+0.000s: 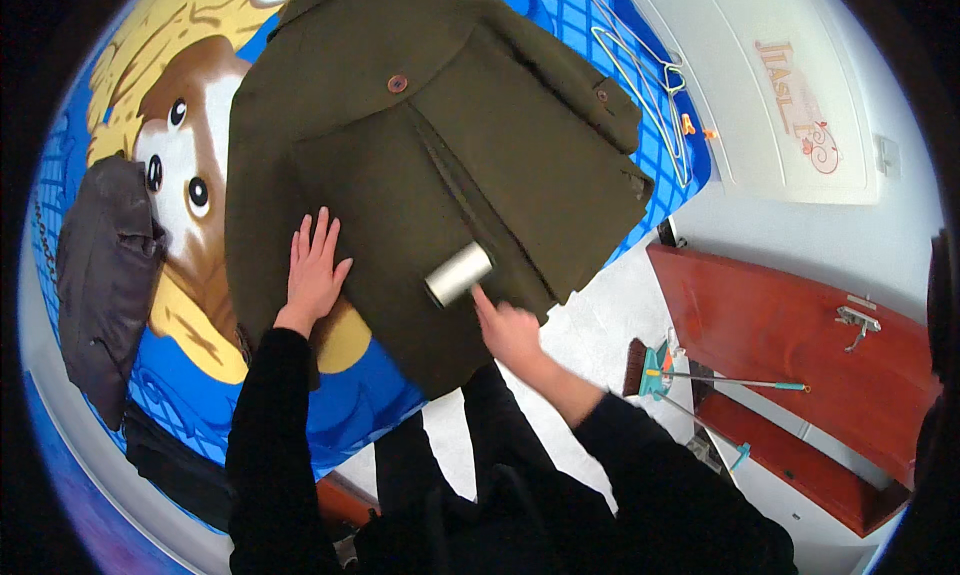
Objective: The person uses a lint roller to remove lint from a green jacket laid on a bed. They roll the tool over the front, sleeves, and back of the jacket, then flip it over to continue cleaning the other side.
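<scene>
An olive-green coat (360, 177) lies spread over a blue printed bedspread (360, 417), with a button at its back and a long pleat running down from it. My left hand (313, 267) rests flat on the coat's lower left part, fingers apart, holding nothing. In my right hand (510, 327) is a white lint roller (459, 274), its cylinder on or just above the coat beside the pleat. The roller's handle is mostly hidden by my fingers, and the index finger points along it.
Folded dark clothing (109, 275) lies at the left, with a black garment (176, 462) below it. Wire hangers (645, 80) and orange clips (688, 124) are at the upper right. A broom (636, 365) and a red-brown wooden cabinet (765, 305) stand at the right.
</scene>
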{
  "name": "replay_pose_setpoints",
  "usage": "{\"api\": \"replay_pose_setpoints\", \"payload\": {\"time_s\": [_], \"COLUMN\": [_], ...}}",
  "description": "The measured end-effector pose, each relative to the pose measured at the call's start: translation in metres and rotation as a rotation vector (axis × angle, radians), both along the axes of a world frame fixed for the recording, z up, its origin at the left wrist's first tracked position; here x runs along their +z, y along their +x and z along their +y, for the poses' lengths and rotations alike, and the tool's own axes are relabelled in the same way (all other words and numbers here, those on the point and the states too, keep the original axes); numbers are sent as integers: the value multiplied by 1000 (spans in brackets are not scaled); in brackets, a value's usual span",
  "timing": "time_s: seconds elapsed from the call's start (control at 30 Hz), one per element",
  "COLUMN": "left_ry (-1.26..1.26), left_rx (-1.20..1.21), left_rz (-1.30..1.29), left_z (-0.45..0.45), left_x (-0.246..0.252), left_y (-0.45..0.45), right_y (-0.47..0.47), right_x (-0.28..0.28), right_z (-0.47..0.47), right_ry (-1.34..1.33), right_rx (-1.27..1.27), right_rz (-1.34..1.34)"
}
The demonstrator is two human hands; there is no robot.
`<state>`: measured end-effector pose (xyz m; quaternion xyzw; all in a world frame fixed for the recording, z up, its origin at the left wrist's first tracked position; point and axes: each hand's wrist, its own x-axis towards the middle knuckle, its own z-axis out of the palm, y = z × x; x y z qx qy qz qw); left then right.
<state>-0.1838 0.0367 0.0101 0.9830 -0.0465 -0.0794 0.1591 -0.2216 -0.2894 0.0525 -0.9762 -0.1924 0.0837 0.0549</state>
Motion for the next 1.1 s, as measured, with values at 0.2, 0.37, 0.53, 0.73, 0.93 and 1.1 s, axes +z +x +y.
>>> {"api": "replay_pose_setpoints", "payload": {"time_s": [0.2, 0.37, 0.53, 0.73, 0.93, 1.1], "left_ry": [-106, -50, 163, 158, 147, 101], "left_rx": [37, 7, 79, 80, 73, 63], "left_rz": [-293, -346, -33, -113, -117, -34], "left_z": [-43, -100, -125, -126, -114, -123], "left_x": [32, 36, -3, -31, -37, -29], "left_y": [60, 157, 199, 200, 193, 199], "right_y": [-24, 102, 272, 367, 269, 174], "right_x": [76, 85, 56, 11, 7, 56], "right_z": [-102, -86, -7, 54, -67, -194], "right_ry": [17, 428, 392, 95, -10, -374], "right_rx": [-88, -188, -78, -11, 22, -146], "right_rz": [584, 395, 14, 34, 52, 390]}}
